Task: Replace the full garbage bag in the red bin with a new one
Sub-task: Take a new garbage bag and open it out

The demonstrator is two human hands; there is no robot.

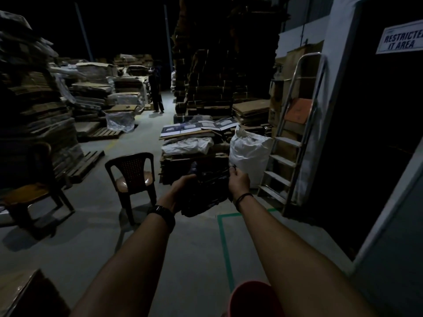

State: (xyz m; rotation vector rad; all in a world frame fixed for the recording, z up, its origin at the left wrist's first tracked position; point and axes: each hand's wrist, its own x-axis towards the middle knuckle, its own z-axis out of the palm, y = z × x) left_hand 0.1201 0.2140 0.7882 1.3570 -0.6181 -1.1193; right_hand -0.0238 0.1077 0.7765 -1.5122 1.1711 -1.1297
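Both our hands are stretched out ahead of us, holding a black garbage bag (206, 193) in the air between them. Our left hand (183, 191) is closed around the bag's left side, with a dark watch (163, 213) on that wrist. Our right hand (239, 181) pinches the bag's upper right edge between its fingertips, with a thin dark band (243, 197) on that wrist. We see the bag crumpled and hanging well above the grey floor (91, 248).

Below our right forearm, at the bottom edge of the view, we see the rim of the red bin (251, 298); whether it has a liner inside we cannot tell. A line of green tape (225, 248) runs across the floor just beside it.

Beyond our hands stands a brown plastic chair (131, 172) to the left, and a stuffed white sack (249, 154) to the right, leaning against a low stack of flattened cardboard (192, 156). A metal stepladder (295, 138) rests against the wall near the sack. On the dark door to the right we read a sign (400, 40) with the words "RESTRICTE" and "IT AREA". Far down the aisle, between tall cardboard piles, a person (156, 92) stands.
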